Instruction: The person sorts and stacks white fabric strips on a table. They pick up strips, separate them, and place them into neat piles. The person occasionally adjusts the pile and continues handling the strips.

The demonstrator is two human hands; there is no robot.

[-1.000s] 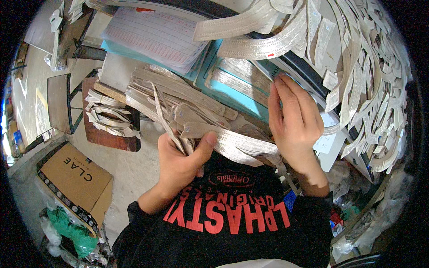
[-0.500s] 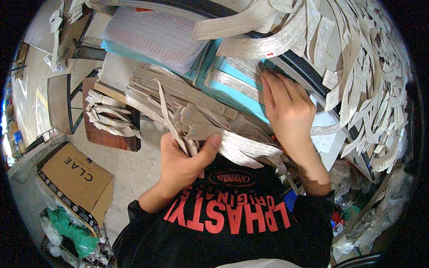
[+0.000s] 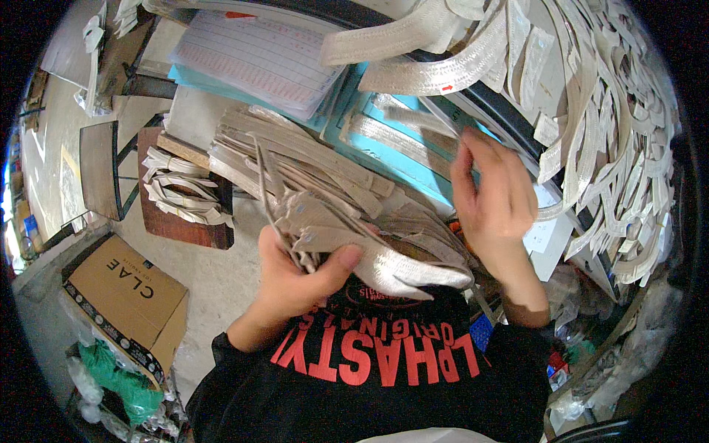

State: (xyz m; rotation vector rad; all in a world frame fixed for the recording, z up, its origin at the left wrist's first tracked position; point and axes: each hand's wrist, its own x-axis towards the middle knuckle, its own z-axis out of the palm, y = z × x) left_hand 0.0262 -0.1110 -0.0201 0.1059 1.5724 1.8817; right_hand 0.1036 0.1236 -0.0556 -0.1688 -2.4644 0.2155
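Note:
My left hand [image 3: 288, 284] is closed around a fanned bundle of off-white strips [image 3: 354, 251], thumb on top. The bundle's free ends hang in front of my black shirt, and one narrow strip juts upward from it. To the right, my right hand [image 3: 498, 196] is raised with its fingers pinched on the end of a blurred pale strip [image 3: 417, 118]. That strip lies over turquoise folders [image 3: 413, 181]. Another shiny strip [image 3: 391, 138] rests flat on the folders. Beyond my left hand, a pile of flat strips [image 3: 295, 144] covers the work surface.
Papers in a clear sleeve [image 3: 255, 63] lie at the back. Many long strips [image 3: 613, 148] drape over a dark rail [image 3: 502, 118] on the right. A tied strip bundle [image 3: 185, 188] sits on a brown stool [image 3: 159, 225] at left. A cardboard box [image 3: 133, 295] stands lower left.
My right hand has drawn back right and toward me, shifting a strip on the folders. The bundle in my left hand has tilted, its free ends now lower.

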